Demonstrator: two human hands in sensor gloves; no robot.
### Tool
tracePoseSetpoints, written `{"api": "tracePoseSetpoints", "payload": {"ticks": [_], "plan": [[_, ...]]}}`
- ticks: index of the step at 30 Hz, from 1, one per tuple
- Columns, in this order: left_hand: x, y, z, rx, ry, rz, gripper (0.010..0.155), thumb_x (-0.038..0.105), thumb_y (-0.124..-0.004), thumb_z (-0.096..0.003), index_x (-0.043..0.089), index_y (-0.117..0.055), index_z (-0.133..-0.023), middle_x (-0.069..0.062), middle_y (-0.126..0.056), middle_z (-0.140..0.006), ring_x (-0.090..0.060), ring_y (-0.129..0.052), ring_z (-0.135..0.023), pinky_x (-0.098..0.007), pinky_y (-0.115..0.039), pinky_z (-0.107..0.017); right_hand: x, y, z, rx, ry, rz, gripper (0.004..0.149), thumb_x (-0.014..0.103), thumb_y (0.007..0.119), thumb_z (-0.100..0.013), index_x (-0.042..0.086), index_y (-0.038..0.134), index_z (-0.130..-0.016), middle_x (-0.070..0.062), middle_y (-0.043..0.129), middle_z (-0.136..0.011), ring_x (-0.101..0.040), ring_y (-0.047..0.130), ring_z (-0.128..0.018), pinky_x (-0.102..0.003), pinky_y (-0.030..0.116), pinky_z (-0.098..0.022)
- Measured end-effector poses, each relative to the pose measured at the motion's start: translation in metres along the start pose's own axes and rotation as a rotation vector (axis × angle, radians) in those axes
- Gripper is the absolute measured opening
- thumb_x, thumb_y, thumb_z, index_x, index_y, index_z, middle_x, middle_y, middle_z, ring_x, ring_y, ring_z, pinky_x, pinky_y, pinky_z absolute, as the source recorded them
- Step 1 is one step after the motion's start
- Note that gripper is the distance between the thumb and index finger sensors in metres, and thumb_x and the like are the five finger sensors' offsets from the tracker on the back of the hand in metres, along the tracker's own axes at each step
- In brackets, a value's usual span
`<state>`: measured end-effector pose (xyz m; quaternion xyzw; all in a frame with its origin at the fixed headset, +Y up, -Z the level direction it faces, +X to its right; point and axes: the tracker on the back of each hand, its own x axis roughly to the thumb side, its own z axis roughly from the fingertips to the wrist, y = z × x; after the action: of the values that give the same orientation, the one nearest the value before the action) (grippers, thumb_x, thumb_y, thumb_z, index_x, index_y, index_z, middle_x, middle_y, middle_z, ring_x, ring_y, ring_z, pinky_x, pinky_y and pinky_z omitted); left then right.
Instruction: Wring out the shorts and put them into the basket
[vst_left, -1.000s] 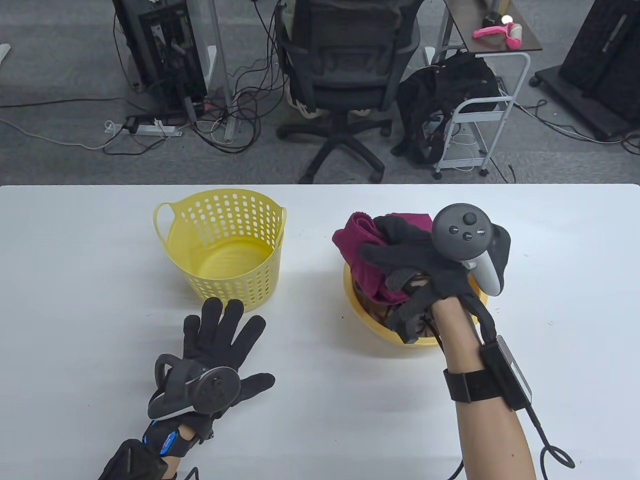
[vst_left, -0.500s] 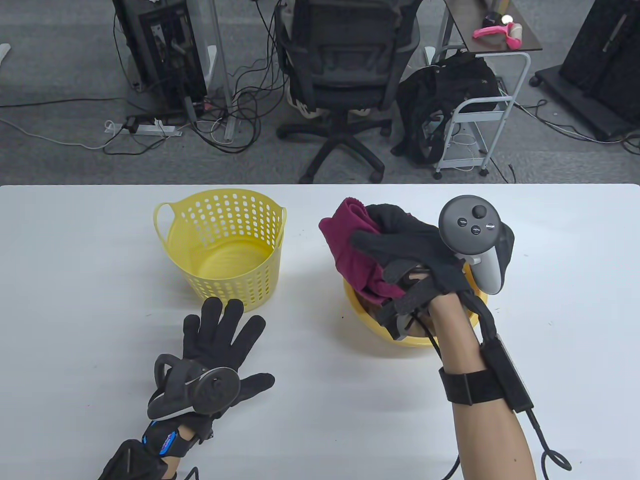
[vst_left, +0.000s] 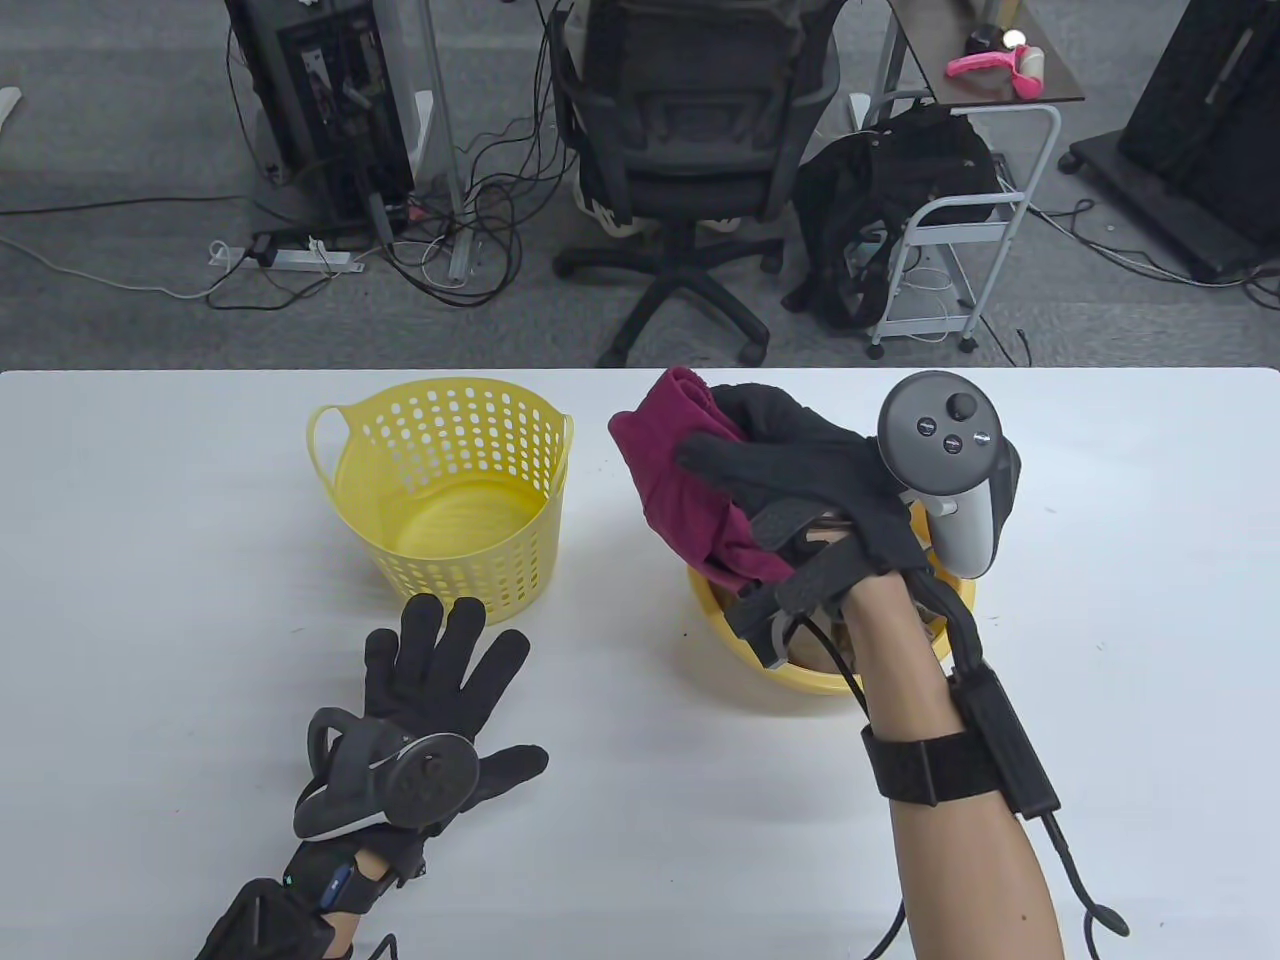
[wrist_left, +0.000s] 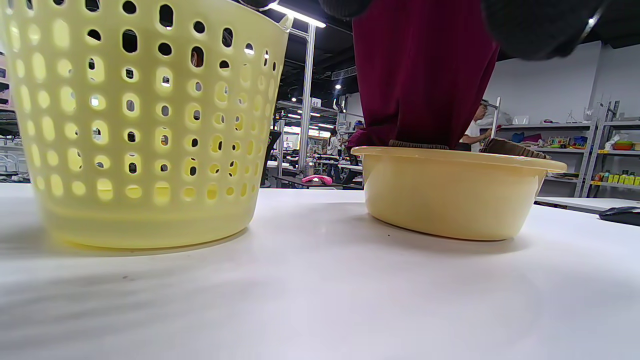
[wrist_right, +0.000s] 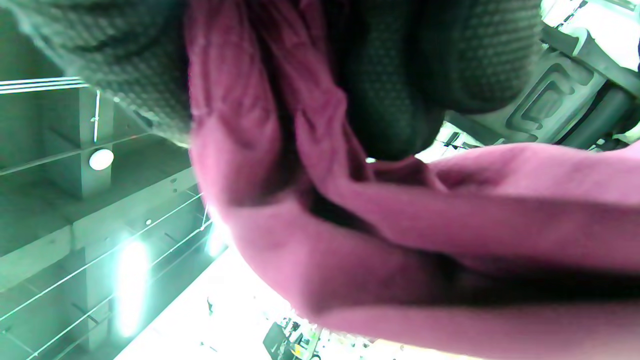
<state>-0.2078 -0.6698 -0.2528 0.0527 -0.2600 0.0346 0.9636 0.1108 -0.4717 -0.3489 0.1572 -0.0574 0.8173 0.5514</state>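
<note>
Nearest the bottom edge of the table view, the left hand is laid flat on the white worktop, palm down, its fingers straight and spread, nothing held in its grip. Its fingertips lie just short of the yellow basket, without touching it. The basket stands upright on the left half of the worktop, its perforated wall filling the left of the left wrist view; nothing can be seen inside it.

To the right, the right hand is raised over a yellow basin, its grip clamped on the maroon shorts. The fingers are curled round a bunched fold of the cloth, as is seen close up in the right wrist view, where the shorts fill most of the frame. From the left wrist view, the shorts are seen hanging down from the hand into the basin, their lower end behind its rim. The basin stands near the basket but apart from it.

Beyond the far edge of the worktop, an office chair is seen on the grey floor.
</note>
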Motion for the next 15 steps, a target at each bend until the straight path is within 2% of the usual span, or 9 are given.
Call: {"api": "tracePoseSetpoints", "payload": {"ticks": [15], "plan": [[0.0, 0.0, 0.0, -0.001, 0.002, 0.001, 0.094, 0.073, -0.07, -0.0477, 0.022, -0.036, -0.119, -0.032, -0.023, -0.125, -0.069, -0.021, -0.108, -0.085, -0.029, -0.063, 0.014, 0.01, -0.005, 0.018, -0.021, -0.16, 0.066, 0.053, 0.086, -0.053, 0.003, 0.072, -0.094, -0.019, 0.087, -0.077, -0.031, 0.098, -0.057, -0.042, 0.086, -0.046]]}}
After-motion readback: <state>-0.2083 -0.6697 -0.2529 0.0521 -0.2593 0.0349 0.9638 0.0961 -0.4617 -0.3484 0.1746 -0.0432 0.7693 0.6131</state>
